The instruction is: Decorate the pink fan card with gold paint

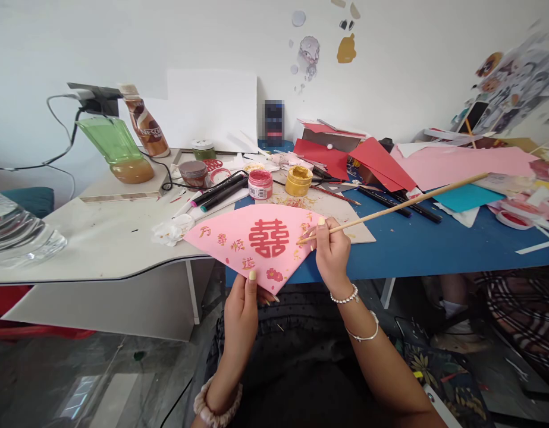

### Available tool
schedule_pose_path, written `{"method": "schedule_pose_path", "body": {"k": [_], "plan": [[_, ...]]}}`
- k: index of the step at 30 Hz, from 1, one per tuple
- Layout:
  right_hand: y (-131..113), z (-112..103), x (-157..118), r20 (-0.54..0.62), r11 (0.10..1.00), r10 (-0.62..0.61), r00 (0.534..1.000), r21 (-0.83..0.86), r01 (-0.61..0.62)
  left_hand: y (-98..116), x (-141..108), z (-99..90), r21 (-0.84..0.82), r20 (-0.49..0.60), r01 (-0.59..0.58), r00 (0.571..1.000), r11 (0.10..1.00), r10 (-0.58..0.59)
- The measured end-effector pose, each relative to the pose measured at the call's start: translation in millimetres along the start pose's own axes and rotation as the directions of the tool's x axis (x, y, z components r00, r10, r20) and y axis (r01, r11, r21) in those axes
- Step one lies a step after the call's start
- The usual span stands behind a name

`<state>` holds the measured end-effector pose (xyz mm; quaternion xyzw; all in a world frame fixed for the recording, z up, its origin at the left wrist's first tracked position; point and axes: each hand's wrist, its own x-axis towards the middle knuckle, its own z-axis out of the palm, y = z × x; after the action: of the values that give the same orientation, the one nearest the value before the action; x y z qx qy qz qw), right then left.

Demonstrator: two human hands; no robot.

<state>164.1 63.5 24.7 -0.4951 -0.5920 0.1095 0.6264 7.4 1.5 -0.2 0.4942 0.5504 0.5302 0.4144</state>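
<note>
My left hand pinches the lower edge of a pink fan-shaped paper, thumb on top and fingers underneath. A red double-happiness character fills the paper's middle, with gold characters along both sides and a small red flower near the bottom tip. In my right hand, closed around it, is a thin wooden stick or brush handle. Its tip meets the paper's right side, among gold strokes; the exact tip shape is too small to tell. Behind the paper stand open jars of red paint and yellow paint.
Black markers and a crumpled tissue lie left of the jars. Red paper, pink paper and more markers cover the right side. A coffee bottle and a green container stand at the left back.
</note>
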Motion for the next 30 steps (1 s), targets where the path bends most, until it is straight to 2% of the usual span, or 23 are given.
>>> {"method": "schedule_pose_path", "body": {"k": [4,8,12,20,30], "plan": [[1,-3,4,0.015,0.989,0.081,0.997,0.122,-0.083,3,-2,0.2,-0.004,-0.005,0.02,1.0,1.0,-0.02],[0,-14,14,0.193,0.971,0.062,0.979,0.213,-0.104,5,-2,0.7,-0.034,-0.009,0.021,1.0,0.999,-0.022],[2,-24,20,0.35,0.973,0.03,0.936,0.203,-0.108,4,-3,0.6,-0.061,-0.009,0.02,1.0,0.998,-0.02],[8,-23,17,0.362,0.974,0.068,0.93,0.178,-0.14,2,-3,0.4,-0.068,0.002,-0.002,1.0,0.998,0.002],[7,-23,16,0.395,0.983,0.02,0.918,0.159,-0.089,-1,-1,0.3,-0.048,0.001,-0.013,1.0,0.999,0.013]]}}
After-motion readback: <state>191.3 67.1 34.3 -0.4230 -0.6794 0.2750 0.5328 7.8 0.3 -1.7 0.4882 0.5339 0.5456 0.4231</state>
